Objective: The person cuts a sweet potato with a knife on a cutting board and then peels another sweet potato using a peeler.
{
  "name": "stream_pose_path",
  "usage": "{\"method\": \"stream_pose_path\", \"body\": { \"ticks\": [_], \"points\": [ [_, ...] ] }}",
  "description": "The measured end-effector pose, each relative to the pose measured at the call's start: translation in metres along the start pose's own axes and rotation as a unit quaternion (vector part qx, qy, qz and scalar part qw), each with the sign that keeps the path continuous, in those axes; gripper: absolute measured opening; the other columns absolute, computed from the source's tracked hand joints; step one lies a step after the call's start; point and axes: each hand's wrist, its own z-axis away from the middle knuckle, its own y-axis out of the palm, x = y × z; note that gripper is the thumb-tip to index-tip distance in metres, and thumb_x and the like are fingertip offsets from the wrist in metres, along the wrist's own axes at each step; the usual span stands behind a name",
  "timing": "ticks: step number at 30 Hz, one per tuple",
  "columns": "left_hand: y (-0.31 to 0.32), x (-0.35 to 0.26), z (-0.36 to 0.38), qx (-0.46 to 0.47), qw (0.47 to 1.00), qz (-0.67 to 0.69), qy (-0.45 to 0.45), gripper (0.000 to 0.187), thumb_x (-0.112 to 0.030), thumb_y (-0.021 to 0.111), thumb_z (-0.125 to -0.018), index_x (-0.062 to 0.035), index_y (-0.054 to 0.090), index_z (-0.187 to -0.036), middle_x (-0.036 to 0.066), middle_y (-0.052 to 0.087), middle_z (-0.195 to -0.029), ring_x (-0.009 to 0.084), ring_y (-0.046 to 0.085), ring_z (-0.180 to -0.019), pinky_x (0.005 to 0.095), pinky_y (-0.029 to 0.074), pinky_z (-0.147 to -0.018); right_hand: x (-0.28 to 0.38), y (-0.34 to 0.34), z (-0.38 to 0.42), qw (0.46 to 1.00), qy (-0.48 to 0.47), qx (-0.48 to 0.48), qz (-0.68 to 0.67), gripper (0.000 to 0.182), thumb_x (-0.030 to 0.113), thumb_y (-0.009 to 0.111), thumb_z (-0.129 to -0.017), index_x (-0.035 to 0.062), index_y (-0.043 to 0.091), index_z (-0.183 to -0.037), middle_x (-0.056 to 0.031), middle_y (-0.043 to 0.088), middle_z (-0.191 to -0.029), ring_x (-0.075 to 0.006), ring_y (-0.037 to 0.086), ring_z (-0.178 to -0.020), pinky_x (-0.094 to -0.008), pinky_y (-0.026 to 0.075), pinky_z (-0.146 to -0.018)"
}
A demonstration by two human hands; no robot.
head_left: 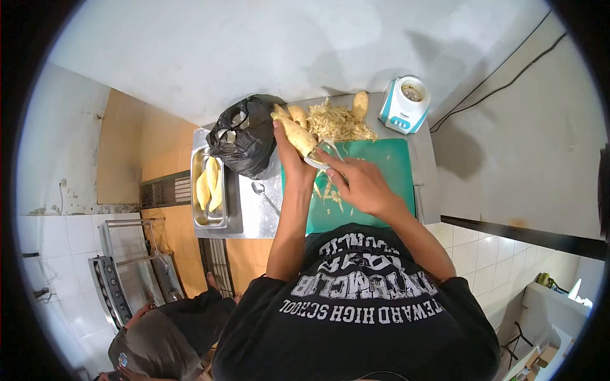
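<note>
My left hand [293,159] is wrapped around a pale sweet potato [296,134], tilted over the left part of a green cutting board [387,171]. In my right hand [361,184] is a white peeler [316,163], its head against the near end of the sweet potato. Part of the peeler is hidden by my fingers. Pale peel scraps [330,193] lie scattered on the board below my hands. Behind the board rises a heap of peelings [333,120], with an unpeeled sweet potato [360,106] at its right and another [297,115] at its left.
To the left are a black plastic bag [253,143], a spoon [265,196] and a metal tray [194,209] holding several peeled sweet potatoes [211,184]. A white and teal appliance [405,106] stands at the back right. Another person [168,336] sits low at the lower left.
</note>
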Motion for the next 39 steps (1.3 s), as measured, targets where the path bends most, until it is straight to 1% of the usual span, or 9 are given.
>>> {"method": "stream_pose_path", "body": {
  "ticks": [5,9,13,19,22,26,28,33,39],
  "points": [
    [-0.021,0.008,-0.010,-0.026,0.999,0.005,-0.039,0.049,-0.060,0.054,-0.099,-0.0130,0.057,-0.112,0.005,0.060,-0.088,0.0224,0.060,-0.071,0.0369,0.053,-0.069,0.001,0.003,0.010,0.999,0.036,0.036,-0.013,0.046,0.024,0.057,-0.101,0.0245,0.054,-0.147,-0.0211,0.068,-0.091,-0.0410,0.065,-0.081,-0.0496,0.051,-0.077],
    [-0.021,-0.008,-0.024,-0.024,0.993,0.109,-0.036,0.048,-0.058,0.058,-0.097,-0.0151,0.059,-0.118,0.004,0.062,-0.096,0.0214,0.061,-0.082,0.0367,0.052,-0.072,-0.025,0.013,0.044,0.997,0.040,0.052,-0.028,0.042,0.026,0.056,-0.101,0.0228,0.058,-0.144,-0.0201,0.067,-0.088,-0.0412,0.065,-0.081,-0.0505,0.051,-0.075],
    [-0.007,-0.010,-0.017,-0.015,0.999,0.015,0.028,0.049,-0.057,0.058,-0.098,-0.0139,0.057,-0.122,0.003,0.062,-0.100,0.0197,0.061,-0.091,0.0372,0.052,-0.082,-0.022,0.012,0.040,0.996,0.039,-0.010,-0.086,0.042,0.029,0.056,-0.101,0.0215,0.059,-0.143,-0.0190,0.066,-0.085,-0.0406,0.064,-0.080,-0.0512,0.050,-0.072],
    [-0.003,0.007,-0.005,0.007,0.998,-0.053,-0.016,0.053,-0.055,0.054,-0.101,-0.0102,0.054,-0.130,0.007,0.061,-0.114,0.0201,0.061,-0.103,0.0366,0.053,-0.090,-0.007,0.001,0.015,1.000,0.021,0.015,0.010,0.043,0.028,0.057,-0.101,0.0220,0.058,-0.143,-0.0196,0.066,-0.084,-0.0408,0.065,-0.079,-0.0515,0.051,-0.071],
    [0.010,-0.012,-0.005,-0.015,0.998,0.055,0.026,0.043,-0.043,0.054,-0.105,-0.0073,0.053,-0.130,0.005,0.062,-0.105,0.0167,0.064,-0.090,0.0353,0.056,-0.076,-0.024,0.022,0.043,0.997,0.035,0.063,0.016,0.043,0.022,0.059,-0.100,0.0201,0.060,-0.142,-0.0210,0.068,-0.090,-0.0401,0.065,-0.083,-0.0486,0.050,-0.079],
    [-0.004,-0.016,-0.016,0.027,0.996,-0.060,0.062,0.026,-0.034,0.056,-0.106,-0.0094,0.055,-0.117,0.003,0.062,-0.103,0.0145,0.063,-0.091,0.0328,0.055,-0.075,-0.021,0.017,0.046,0.996,0.058,0.060,-0.032,0.042,0.023,0.059,-0.099,0.0197,0.060,-0.141,-0.0210,0.068,-0.090,-0.0393,0.065,-0.082,-0.0482,0.051,-0.079],
    [-0.012,-0.007,-0.016,0.032,0.996,-0.077,0.030,0.033,-0.036,0.054,-0.106,-0.0081,0.054,-0.122,0.006,0.062,-0.107,0.0167,0.064,-0.090,0.0344,0.055,-0.074,-0.009,0.002,0.034,0.996,0.043,-0.036,-0.065,0.043,0.026,0.057,-0.101,0.0242,0.057,-0.144,-0.0201,0.066,-0.085,-0.0404,0.065,-0.079,-0.0520,0.050,-0.071],
    [0.004,0.006,-0.002,0.024,0.997,-0.075,-0.020,0.041,-0.040,0.052,-0.106,-0.0066,0.054,-0.130,0.007,0.064,-0.107,0.0179,0.064,-0.089,0.0360,0.056,-0.073,-0.013,0.003,0.014,0.999,0.021,-0.023,-0.011,0.042,0.027,0.056,-0.102,0.0228,0.058,-0.143,-0.0198,0.066,-0.086,-0.0399,0.064,-0.079,-0.0530,0.049,-0.073],
    [0.004,-0.019,-0.014,0.015,0.998,-0.054,0.008,0.029,-0.035,0.055,-0.106,-0.0070,0.051,-0.113,0.005,0.060,-0.101,0.0153,0.062,-0.086,0.0337,0.055,-0.072,-0.028,0.017,0.045,0.998,0.031,0.038,-0.040,0.037,0.025,0.056,-0.101,0.0172,0.063,-0.138,-0.0197,0.067,-0.089,-0.0401,0.064,-0.080,-0.0507,0.050,-0.074]
  ]
}}
